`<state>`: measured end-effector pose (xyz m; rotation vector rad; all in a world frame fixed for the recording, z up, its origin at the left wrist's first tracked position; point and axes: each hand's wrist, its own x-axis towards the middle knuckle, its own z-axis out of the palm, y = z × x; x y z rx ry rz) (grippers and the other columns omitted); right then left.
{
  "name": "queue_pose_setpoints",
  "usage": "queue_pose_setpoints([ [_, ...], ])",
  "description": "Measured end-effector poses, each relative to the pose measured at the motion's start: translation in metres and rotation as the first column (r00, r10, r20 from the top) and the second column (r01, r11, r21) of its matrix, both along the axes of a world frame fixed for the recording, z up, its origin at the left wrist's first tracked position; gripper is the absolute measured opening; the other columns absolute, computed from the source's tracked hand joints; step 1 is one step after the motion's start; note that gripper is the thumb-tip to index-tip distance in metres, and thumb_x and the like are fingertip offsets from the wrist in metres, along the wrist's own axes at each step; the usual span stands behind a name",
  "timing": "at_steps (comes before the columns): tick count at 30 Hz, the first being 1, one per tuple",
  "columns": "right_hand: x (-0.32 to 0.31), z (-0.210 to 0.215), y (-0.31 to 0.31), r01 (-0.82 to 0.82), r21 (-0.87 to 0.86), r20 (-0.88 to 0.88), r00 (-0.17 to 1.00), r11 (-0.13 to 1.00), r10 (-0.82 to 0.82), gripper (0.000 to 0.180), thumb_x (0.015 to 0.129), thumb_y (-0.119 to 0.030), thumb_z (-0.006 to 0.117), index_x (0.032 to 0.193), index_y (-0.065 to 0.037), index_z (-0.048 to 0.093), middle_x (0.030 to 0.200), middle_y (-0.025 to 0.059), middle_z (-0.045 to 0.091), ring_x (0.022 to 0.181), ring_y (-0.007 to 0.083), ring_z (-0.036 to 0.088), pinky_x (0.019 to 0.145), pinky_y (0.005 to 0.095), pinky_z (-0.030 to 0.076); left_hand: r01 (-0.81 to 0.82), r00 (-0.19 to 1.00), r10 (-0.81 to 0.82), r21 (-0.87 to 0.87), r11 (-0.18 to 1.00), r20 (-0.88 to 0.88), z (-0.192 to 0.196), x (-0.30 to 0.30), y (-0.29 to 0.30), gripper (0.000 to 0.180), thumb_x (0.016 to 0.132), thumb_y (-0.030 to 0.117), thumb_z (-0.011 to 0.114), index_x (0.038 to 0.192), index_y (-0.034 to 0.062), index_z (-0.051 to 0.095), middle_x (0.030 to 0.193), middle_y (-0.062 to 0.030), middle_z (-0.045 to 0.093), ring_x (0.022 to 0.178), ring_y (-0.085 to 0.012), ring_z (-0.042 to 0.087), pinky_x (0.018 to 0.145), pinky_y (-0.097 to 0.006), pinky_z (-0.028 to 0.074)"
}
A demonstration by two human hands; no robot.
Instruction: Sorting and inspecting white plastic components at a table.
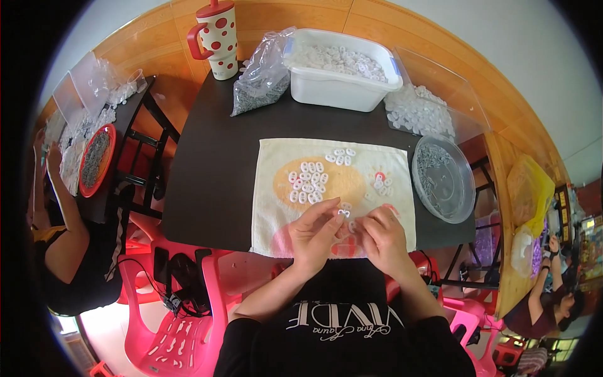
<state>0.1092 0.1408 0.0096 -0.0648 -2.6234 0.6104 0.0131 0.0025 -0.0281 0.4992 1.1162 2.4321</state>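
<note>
Left hand (312,235) pinches a white piece (343,213), which a weak grip may drop; right hand (382,236) is curled, holding unclear.

Pink chair (173,342) beneath pale wall (509,47)

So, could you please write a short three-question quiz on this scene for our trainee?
1. Fill in: the clear tub by the right edge of the towel is ____ in shape.
2. True or false: the white bin stands beyond the towel's far edge.
3. The left hand pinches: A) the spotted tumbler, B) a small white piece, C) the yellow bag.

Key: 1 round; 2 true; 3 B.
</note>
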Motion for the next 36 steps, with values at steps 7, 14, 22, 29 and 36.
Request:
queue_pose_setpoints([
  [7,-0.002,-0.008,-0.015,-0.005,0.063,-0.059,0.998,0.998,0.009,0.029,0.069,0.003,0.064,0.097,-0.004,0.066,0.088,0.0105,0.056,0.082,0.0321,0.057,0.070,0.0439,0.046,0.020,1.000,-0.020,-0.034,0.999,-0.004,-0.005,0.001,-0.002,0.033,0.092,-0.008,0.062,0.123,0.0004,0.065,0.096,-0.0030,0.065,0.078,-0.0092,0.065,0.061,-0.021,0.051],
  [14,-0.006,-0.002,0.011,-0.031,-0.771,-0.107,0.991,0.636,-0.082,0.012,0.089,0.006,0.063,0.100,0.002,0.064,0.090,0.0043,0.062,0.079,0.0100,0.057,0.071,0.0234,0.046,0.071,0.995,-0.078,-0.110,0.991,-0.063,0.000,0.003,-0.002,0.035,0.090,-0.010,0.062,0.124,0.0009,0.065,0.096,-0.0025,0.064,0.077,-0.0064,0.061,0.062,-0.019,0.049],
  [22,-0.013,0.001,0.015,0.014,-0.483,-0.165,0.980,0.876,-0.107,0.012,0.086,0.007,0.065,0.097,0.002,0.066,0.081,0.0057,0.061,0.078,0.0133,0.060,0.070,0.0236,0.046,0.096,0.993,-0.102,-0.102,0.990,-0.058,-0.002,0.002,-0.004,0.037,0.089,-0.012,0.062,0.124,0.0004,0.065,0.097,-0.0031,0.065,0.077,-0.0058,0.060,0.062,-0.018,0.049],
  [29,0.002,-0.004,0.029,-0.028,0.052,-0.088,0.996,0.998,0.032,0.015,0.075,0.010,0.066,0.088,0.002,0.066,0.081,0.0129,0.060,0.076,0.0266,0.062,0.067,0.0320,0.049,0.074,0.995,-0.082,-0.118,0.990,-0.062,-0.003,0.001,-0.004,0.037,0.088,-0.012,0.063,0.123,0.0009,0.066,0.098,-0.0024,0.064,0.078,-0.0062,0.061,0.060,-0.018,0.048],
  [36,-0.008,0.003,0.035,0.059,-0.120,-0.020,0.998,0.991,-0.062,0.011,0.081,0.002,0.065,0.092,0.000,0.066,0.083,0.0135,0.061,0.074,0.0320,0.061,0.065,0.0381,0.049,0.094,0.993,-0.102,-0.126,0.988,-0.055,-0.004,0.000,-0.003,0.036,0.088,-0.011,0.063,0.122,0.0012,0.066,0.098,-0.0023,0.064,0.079,-0.0066,0.062,0.060,-0.017,0.048],
])
